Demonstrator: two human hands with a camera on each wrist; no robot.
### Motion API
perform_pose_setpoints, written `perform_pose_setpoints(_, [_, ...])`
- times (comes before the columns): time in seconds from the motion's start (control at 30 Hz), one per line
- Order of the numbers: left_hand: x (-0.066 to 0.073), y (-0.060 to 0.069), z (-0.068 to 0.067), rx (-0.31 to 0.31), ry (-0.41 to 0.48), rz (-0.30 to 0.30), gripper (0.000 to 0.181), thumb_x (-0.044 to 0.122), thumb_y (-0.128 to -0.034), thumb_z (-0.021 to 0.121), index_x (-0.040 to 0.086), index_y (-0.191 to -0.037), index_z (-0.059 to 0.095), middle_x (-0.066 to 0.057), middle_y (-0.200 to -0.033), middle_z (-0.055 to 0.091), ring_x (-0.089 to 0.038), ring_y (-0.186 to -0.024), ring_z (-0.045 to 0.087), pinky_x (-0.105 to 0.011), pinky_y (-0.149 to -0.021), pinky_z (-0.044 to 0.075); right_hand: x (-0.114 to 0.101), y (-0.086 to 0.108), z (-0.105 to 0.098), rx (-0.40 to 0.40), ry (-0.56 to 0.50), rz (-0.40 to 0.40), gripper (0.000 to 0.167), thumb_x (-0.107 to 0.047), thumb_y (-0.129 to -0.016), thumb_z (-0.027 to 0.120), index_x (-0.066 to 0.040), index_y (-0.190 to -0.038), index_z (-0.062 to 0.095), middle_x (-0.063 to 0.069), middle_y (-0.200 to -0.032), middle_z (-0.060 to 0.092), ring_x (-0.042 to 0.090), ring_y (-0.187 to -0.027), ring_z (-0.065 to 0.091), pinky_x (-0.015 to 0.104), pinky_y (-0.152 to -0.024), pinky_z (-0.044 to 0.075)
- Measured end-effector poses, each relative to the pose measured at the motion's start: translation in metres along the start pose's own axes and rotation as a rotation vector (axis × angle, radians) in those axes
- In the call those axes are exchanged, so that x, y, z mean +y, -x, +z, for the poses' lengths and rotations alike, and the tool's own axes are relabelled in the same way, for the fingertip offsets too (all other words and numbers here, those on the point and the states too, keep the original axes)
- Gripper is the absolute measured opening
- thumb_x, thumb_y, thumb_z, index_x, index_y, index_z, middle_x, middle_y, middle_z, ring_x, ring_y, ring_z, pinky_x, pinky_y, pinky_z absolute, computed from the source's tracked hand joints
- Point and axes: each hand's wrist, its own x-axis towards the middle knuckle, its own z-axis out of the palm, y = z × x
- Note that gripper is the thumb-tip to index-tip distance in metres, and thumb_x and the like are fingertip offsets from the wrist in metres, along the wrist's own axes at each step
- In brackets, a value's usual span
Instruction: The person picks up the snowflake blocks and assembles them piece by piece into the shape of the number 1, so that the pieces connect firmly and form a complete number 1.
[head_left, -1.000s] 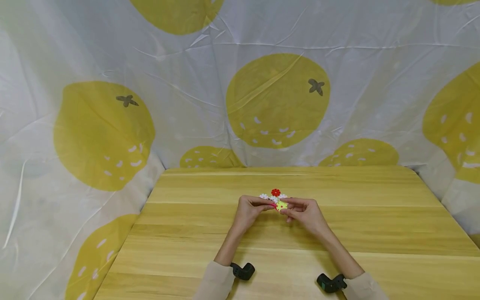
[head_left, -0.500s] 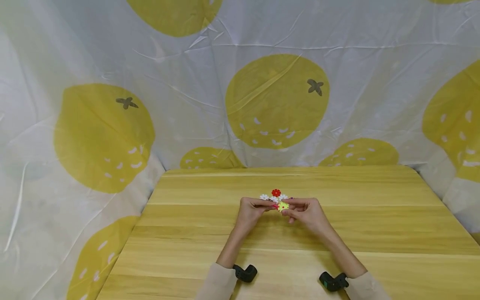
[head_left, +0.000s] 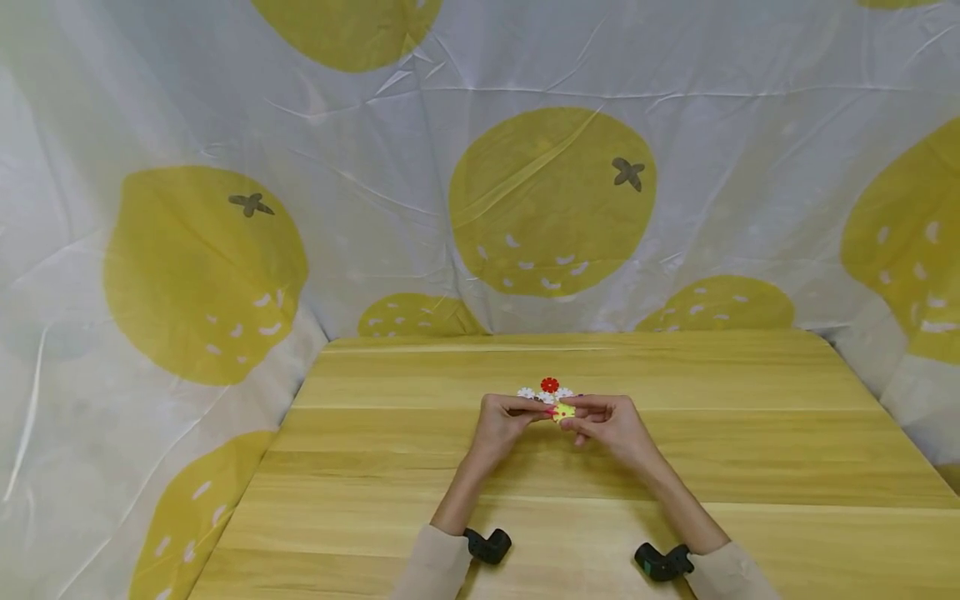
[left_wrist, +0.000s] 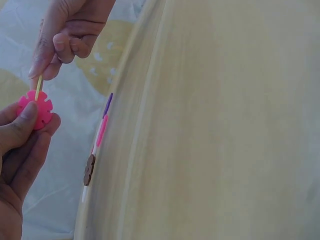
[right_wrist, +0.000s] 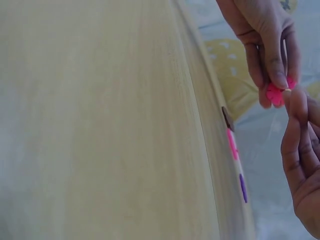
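My left hand [head_left: 501, 425] pinches a pink snowflake-shaped plastic disc [left_wrist: 44, 114] between thumb and fingers. My right hand [head_left: 611, 425] pinches a yellow disc [head_left: 564, 412] of the same notched kind. In the left wrist view, the yellow disc stands edge-on against the upper rim of the pink one; how deep it sits in a notch I cannot tell. The right wrist view shows the pink disc beneath the left thumb, while the right fingers hide most of the yellow disc. Both hands are held close together above the table.
Beyond the hands, a red disc [head_left: 550, 385] and several white discs [head_left: 526, 392] lie on the wooden table [head_left: 420, 467]. Toward the table's far edge, the left wrist view also shows a purple disc [left_wrist: 108, 105], another pink disc [left_wrist: 102, 131] and a brown disc [left_wrist: 89, 170]. A lemon-print cloth [head_left: 375, 183] hangs behind.
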Motion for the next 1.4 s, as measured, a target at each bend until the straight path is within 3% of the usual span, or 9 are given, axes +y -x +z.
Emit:
perform_pose_setpoints(0.23, [0.0, 0.001, 0.0, -0.056, -0.082, -0.052, 0.018, 0.002, -0.0876, 0.079, 0.0, -0.105, 0.082, -0.018, -0.104, 0.08, -0.019, -0.093, 0.076, -0.02, -0.077, 0.06, 0.001, -0.002, 0.002, 0.021, 0.011, -0.023, 0.036, -0.011, -0.092, 0.079, 0.003, -0.124, 0.072, 0.02, -0.09, 0.073, 0.023, -0.062, 0.072, 0.032, -0.065, 0.062])
perform_pose_setpoints(0.4, [0.001, 0.003, 0.002, -0.09, -0.124, -0.085, 0.025, 0.002, -0.0888, 0.079, 0.003, -0.113, 0.08, -0.017, -0.111, 0.078, -0.027, -0.098, 0.076, -0.022, -0.078, 0.061, 0.003, -0.002, 0.003, 0.022, -0.008, -0.024, 0.036, -0.008, -0.092, 0.078, 0.005, -0.125, 0.07, 0.011, -0.087, 0.073, 0.021, -0.062, 0.072, 0.037, -0.065, 0.063])
perform_pose_setpoints(0.63, [0.004, 0.003, 0.001, -0.15, -0.048, -0.098, 0.034, -0.003, -0.0889, 0.077, -0.001, -0.122, 0.075, -0.021, -0.123, 0.074, -0.034, -0.11, 0.073, -0.028, -0.084, 0.062, 0.004, -0.006, 0.004, -0.008, -0.021, -0.008, 0.042, -0.008, -0.092, 0.077, 0.005, -0.13, 0.064, 0.02, -0.09, 0.075, 0.025, -0.062, 0.072, 0.034, -0.065, 0.063])
perform_pose_setpoints(0.8, [0.001, 0.003, -0.002, -0.154, -0.067, -0.103, 0.036, -0.002, -0.0886, 0.078, 0.003, -0.124, 0.075, -0.018, -0.126, 0.074, -0.032, -0.11, 0.073, -0.029, -0.085, 0.062, 0.002, -0.009, 0.005, -0.042, -0.025, -0.001, 0.043, -0.006, -0.093, 0.077, 0.003, -0.132, 0.062, 0.01, -0.088, 0.077, 0.021, -0.065, 0.072, 0.035, -0.066, 0.063])
perform_pose_setpoints(1.0, [-0.001, 0.003, -0.005, -0.148, -0.122, -0.092, 0.031, 0.002, -0.0878, 0.08, 0.005, -0.118, 0.078, -0.016, -0.119, 0.077, -0.031, -0.109, 0.073, -0.032, -0.085, 0.062, 0.003, -0.013, 0.003, -0.085, 0.012, 0.018, 0.044, -0.009, -0.094, 0.076, 0.003, -0.133, 0.061, 0.022, -0.096, 0.077, 0.029, -0.07, 0.074, 0.041, -0.068, 0.064])
perform_pose_setpoints(1.17, [-0.002, 0.002, -0.008, -0.119, -0.178, -0.099, 0.028, 0.004, -0.087, 0.081, 0.005, -0.115, 0.079, -0.014, -0.115, 0.078, -0.029, -0.111, 0.071, -0.032, -0.085, 0.062, 0.004, -0.017, -0.004, -0.039, 0.059, 0.046, 0.043, -0.013, -0.093, 0.077, 0.006, -0.13, 0.064, 0.025, -0.1, 0.075, 0.033, -0.073, 0.073, 0.04, -0.069, 0.063])
perform_pose_setpoints(1.4, [-0.002, 0.001, -0.016, -0.126, -0.225, -0.129, 0.03, 0.004, -0.0861, 0.083, 0.005, -0.116, 0.078, -0.013, -0.118, 0.077, -0.025, -0.105, 0.071, -0.025, -0.081, 0.061, 0.01, -0.022, -0.016, 0.1, 0.18, 0.085, 0.036, -0.013, -0.093, 0.078, 0.006, -0.123, 0.071, 0.024, -0.107, 0.076, 0.024, -0.078, 0.075, 0.031, -0.065, 0.061])
